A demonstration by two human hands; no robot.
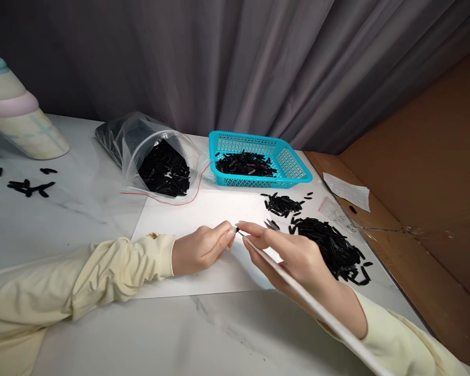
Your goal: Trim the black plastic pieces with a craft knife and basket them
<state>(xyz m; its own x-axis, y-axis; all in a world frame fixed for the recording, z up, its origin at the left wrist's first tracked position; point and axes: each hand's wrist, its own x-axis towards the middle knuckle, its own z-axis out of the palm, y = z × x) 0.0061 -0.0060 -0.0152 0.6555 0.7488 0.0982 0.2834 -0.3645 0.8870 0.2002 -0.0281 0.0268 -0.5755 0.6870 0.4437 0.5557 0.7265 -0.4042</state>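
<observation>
Over a white sheet (pixel 172 282), my left hand (pixel 203 247) is closed in a pinch on a small black piece (pixel 237 229), most of it hidden by the fingertips. My right hand (pixel 293 256) holds a long white stick-like tool (pixel 317 308) with a thin dark tip, which meets the black piece. The tool's shaft runs back over the right forearm. Both hands' fingertips nearly touch. Beside my right hand lies a large pile of black pieces (pixel 332 245), with a smaller pile (pixel 284 204) behind it.
A clear zip bag (pixel 135 156) of black pieces lies open at the back, left of a turquoise basket (pixel 262 183) partly filled with more. A tumbler (pixel 27 125) stands far left near loose pieces (pixel 31 188). Metal tips (pixel 271 224) and a paper scrap (pixel 347 191) lie right.
</observation>
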